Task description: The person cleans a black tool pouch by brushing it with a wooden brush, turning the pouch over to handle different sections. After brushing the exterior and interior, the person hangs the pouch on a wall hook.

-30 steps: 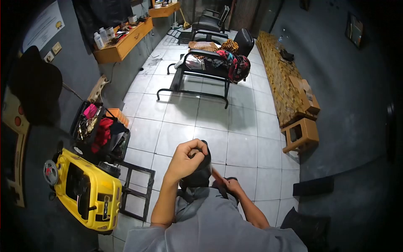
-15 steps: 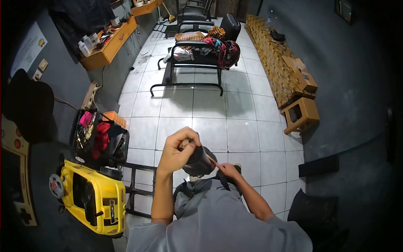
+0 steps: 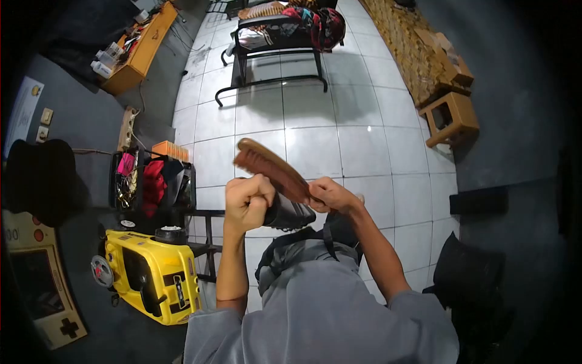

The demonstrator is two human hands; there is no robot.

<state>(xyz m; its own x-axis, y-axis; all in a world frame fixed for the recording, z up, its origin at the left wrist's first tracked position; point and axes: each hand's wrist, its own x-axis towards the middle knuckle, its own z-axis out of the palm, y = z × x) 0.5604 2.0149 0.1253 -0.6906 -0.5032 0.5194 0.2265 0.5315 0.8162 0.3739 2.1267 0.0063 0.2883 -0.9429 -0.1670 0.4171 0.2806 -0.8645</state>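
In the head view my right hand (image 3: 330, 195) is closed around the narrow end of a brush (image 3: 273, 170). The brush has a curved wooden back and a long row of reddish-brown bristles, tilted up to the left in front of my left hand. My left hand (image 3: 250, 201) makes a fist on the upper left edge of a black pouch (image 3: 291, 213), which hangs in front of my waist. The brush and my fingers hide part of the pouch, and its inside cannot be seen.
A yellow toy car (image 3: 154, 273) and a basket of cloths (image 3: 154, 185) stand to the left. Ahead is a black chair (image 3: 282, 73) with fabrics on it. On the right are a brown stool (image 3: 451, 121) and a woven bench (image 3: 406, 54). A wooden shelf (image 3: 142, 57) holds bottles.
The brush has come up and away from the pouch, its bristles now plainly in view. My right hand rose with it. The camera has tilted down, so the room sits higher.
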